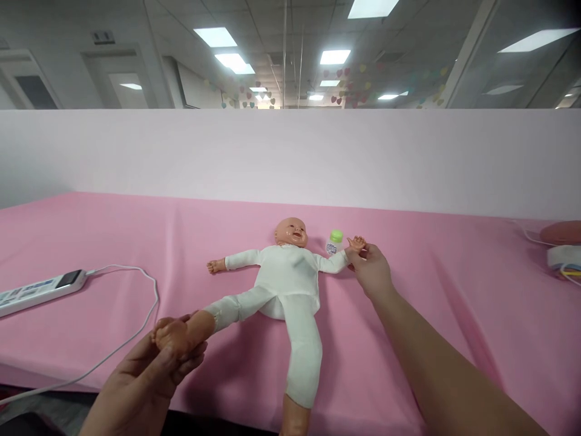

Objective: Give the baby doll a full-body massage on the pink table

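A baby doll (290, 278) with a white cloth body lies on its back on the pink sheet, head toward the far side. My left hand (149, 375) is closed around the doll's foot on the left and holds that leg stretched outward. At the right, my right hand (372, 270) grips the doll's wrist between thumb and fingers, with the doll's small hand showing above. Just beside that arm stands a small bottle (334, 242) with a green cap. The doll's other leg points toward me, its foot cut off by the lower frame edge.
A white power strip (45, 292) lies at the left, its cable (152, 303) curving toward the front edge. Bundled items with cords (565, 257) sit at the far right. Behind the pink sheet (390, 363) rises a white partition (290, 160).
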Demonstrator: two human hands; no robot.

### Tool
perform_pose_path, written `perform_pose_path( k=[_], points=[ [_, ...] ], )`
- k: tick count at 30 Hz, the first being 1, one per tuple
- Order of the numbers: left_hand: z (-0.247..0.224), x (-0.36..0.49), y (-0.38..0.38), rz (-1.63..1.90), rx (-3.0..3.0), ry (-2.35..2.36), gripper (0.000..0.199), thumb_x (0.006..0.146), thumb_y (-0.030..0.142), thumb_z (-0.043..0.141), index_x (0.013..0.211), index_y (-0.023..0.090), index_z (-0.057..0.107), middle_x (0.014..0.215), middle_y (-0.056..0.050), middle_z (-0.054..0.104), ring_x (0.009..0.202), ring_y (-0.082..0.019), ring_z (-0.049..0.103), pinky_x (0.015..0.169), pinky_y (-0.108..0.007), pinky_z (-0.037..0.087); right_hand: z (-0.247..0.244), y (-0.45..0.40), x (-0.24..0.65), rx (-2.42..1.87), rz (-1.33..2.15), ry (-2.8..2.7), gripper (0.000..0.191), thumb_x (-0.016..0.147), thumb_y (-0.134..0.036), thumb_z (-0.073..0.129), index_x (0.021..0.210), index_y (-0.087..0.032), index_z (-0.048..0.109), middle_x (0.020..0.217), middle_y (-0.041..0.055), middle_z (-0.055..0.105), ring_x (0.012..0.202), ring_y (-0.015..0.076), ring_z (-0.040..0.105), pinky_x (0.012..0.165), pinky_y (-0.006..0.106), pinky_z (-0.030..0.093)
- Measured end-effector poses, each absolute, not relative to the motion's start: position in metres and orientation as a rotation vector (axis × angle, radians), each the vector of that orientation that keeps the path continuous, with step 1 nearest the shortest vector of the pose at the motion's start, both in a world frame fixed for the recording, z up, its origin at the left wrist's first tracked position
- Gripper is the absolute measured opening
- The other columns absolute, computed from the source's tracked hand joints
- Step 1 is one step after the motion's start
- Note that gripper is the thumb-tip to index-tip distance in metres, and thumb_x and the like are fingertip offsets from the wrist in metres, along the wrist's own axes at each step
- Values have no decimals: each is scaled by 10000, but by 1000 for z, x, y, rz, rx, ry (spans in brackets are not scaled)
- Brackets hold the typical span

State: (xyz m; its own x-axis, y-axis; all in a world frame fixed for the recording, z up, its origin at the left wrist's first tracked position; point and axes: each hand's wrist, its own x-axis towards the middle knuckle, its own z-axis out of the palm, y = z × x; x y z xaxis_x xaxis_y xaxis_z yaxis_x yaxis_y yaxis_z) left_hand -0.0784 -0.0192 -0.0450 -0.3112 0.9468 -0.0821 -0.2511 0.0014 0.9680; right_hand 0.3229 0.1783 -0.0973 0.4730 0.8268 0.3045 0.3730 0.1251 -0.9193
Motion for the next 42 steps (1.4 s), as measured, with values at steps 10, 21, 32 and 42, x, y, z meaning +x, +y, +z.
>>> perform_pose_path(
  k=[10, 21, 32, 42],
  points=[
    [-41, -53, 2, 1452, 1259, 1313, 524, 660, 369, 930, 1153, 268, 786, 1278, -96, 741, 1248, -358, 649, 1039, -420, 555, -75, 145, 253, -1221, 101, -1571, 359, 906, -330, 660, 1260, -272, 655, 1215, 59, 725, 1027, 250, 707, 895, 422, 604],
    [-35, -5, 101, 1162, 1320, 896, 444, 707, 274, 902, 1132, 225, 781, 1014, -62, 760, 978, -235, 689, 845, -337, 552, -89, 146, 238, -1032, -56, -2079, 391, 901, -96, 607, 1204, -316, 723, 1174, 36, 710, 1066, 239, 653, 931, 410, 566],
    [-38, -12, 76, 1383, 1123, 1022, 463, 686, 270, 895, 1128, 229, 762, 1117, -66, 742, 891, -237, 729, 816, -375, 599, -90, 154, 259, -1175, 430, -1661, 339, 902, -375, 689, 1227, -278, 693, 1185, 52, 742, 1050, 251, 701, 907, 425, 602],
    [-70, -63, -33, 1354, 1211, 1218, 445, 542, 333, 972, 963, 303, 833, 1511, -87, 591, 1367, -484, 532, 1050, -585, 529, -107, 190, 348, -1463, 579, -1081, 379, 802, -448, 757, 1048, -178, 659, 907, 99, 773, 759, 266, 764, 656, 422, 671]
  ],
)
